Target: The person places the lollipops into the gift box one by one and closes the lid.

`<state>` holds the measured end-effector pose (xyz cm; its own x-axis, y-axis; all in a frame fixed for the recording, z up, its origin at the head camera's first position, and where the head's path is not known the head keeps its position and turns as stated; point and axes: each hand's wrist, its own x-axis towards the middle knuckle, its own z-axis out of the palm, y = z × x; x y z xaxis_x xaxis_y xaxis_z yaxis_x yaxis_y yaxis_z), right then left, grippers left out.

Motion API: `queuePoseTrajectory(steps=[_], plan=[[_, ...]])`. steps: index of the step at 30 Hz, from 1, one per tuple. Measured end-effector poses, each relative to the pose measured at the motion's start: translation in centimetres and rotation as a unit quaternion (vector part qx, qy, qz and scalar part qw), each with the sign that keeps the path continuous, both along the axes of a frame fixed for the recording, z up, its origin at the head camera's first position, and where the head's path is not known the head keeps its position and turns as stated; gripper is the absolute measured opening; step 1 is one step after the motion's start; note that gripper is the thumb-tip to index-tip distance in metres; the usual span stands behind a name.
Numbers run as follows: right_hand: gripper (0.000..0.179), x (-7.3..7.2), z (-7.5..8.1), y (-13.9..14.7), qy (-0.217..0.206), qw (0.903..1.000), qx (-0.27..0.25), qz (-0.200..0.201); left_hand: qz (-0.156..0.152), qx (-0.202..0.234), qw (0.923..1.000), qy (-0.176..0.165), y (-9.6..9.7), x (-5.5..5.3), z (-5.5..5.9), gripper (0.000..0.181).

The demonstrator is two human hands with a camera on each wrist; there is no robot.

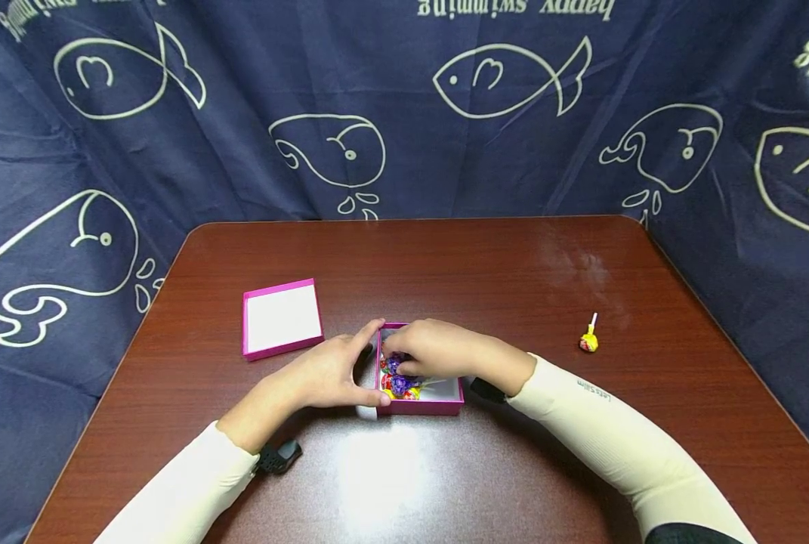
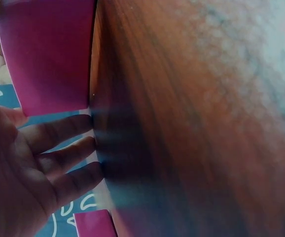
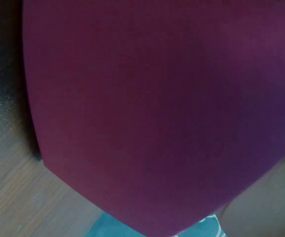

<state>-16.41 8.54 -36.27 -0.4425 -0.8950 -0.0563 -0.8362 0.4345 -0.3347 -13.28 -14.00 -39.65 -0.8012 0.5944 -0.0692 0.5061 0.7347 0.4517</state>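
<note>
An open magenta box (image 1: pixel 421 408) stands mid-table with several lollipops (image 1: pixel 402 385) in purple, red and yellow wrappers inside. My left hand (image 1: pixel 329 372) holds the box by its left side, index finger at the far corner and thumb at the near one; in the left wrist view its other fingers (image 2: pixel 68 153) stretch out beside the box wall. My right hand (image 1: pixel 438 347) reaches into the box from the right. Its curled fingers and thumb are around a purple lollipop (image 1: pixel 394 365), the fingertips partly hidden. The box's outer wall (image 3: pixel 147 108) fills most of the right wrist view.
The magenta box lid (image 1: pixel 283 316), white inside, lies face up left of the box. A single yellow and red lollipop (image 1: pixel 589 340) lies on the right of the brown table (image 1: pixel 472 272). Dark blue cloth (image 1: pixel 404 151) with fish drawings hangs behind and around the table.
</note>
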Motion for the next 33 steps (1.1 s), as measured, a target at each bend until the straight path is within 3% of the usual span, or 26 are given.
queuePoseTrajectory(steps=[8,12,17,21,26,33], plan=[[0.016,-0.2,0.0,0.3,-0.002,1.0000,-0.002,0.002,-0.002,0.000,1.0000,0.002,0.1,-0.1,-0.1,0.116],[0.017,-0.4,0.6,1.4,-0.013,0.9991,-0.040,-0.005,-0.001,-0.003,1.0000,-0.006,0.0,-0.1,-0.1,0.116],[0.016,-0.7,2.1,4.5,-0.009,0.9928,-0.114,-0.036,0.003,0.002,1.0000,-0.002,0.0,0.0,0.1,0.117],[0.014,-1.2,2.9,8.1,0.023,0.9864,-0.139,-0.085,0.006,0.003,1.0000,-0.005,0.0,0.1,0.1,0.117],[0.018,-1.6,2.8,13.0,0.044,0.9802,-0.118,-0.153,0.009,0.005,0.9999,-0.005,0.0,0.0,0.0,0.117],[0.023,-1.0,1.6,19.6,0.006,0.9725,-0.045,-0.228,0.007,0.001,1.0000,-0.007,0.1,0.0,0.0,0.117]])
